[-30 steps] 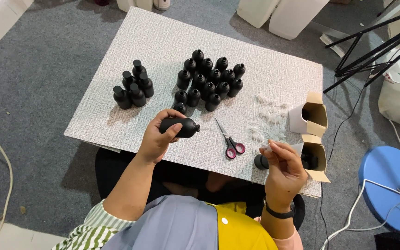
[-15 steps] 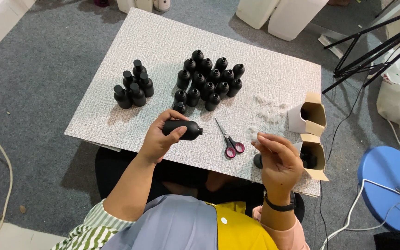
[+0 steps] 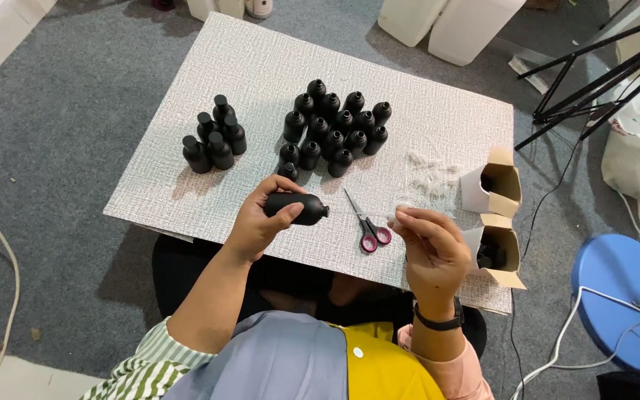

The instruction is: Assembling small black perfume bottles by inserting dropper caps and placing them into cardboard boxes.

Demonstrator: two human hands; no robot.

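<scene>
My left hand (image 3: 261, 218) grips a black plastic bottle (image 3: 299, 208) lying sideways, its open neck pointing right. My right hand (image 3: 430, 244) is raised near the board's front edge, its fingertips pinched together on something small and pale that I cannot make out. Between the hands lie scissors (image 3: 364, 224) with pink-and-black handles. A large cluster of black bottles (image 3: 333, 127) stands mid-board, and a smaller group of capped black bottles (image 3: 215, 141) stands to its left. A scatter of small clear pieces (image 3: 430, 172) lies just beyond my right hand.
The white textured board (image 3: 261, 67) rests on grey carpet. Two small open cardboard boxes (image 3: 496, 189) holding black parts sit at its right edge. White jugs (image 3: 453, 22) stand behind, tripod legs (image 3: 587, 89) cross at the upper right, and a blue round stool (image 3: 620, 296) with a white cable is at right.
My right hand has lifted from the board's front edge and moved left toward the bottle, fingers pinched. My left hand with the bottle has shifted slightly toward me.
</scene>
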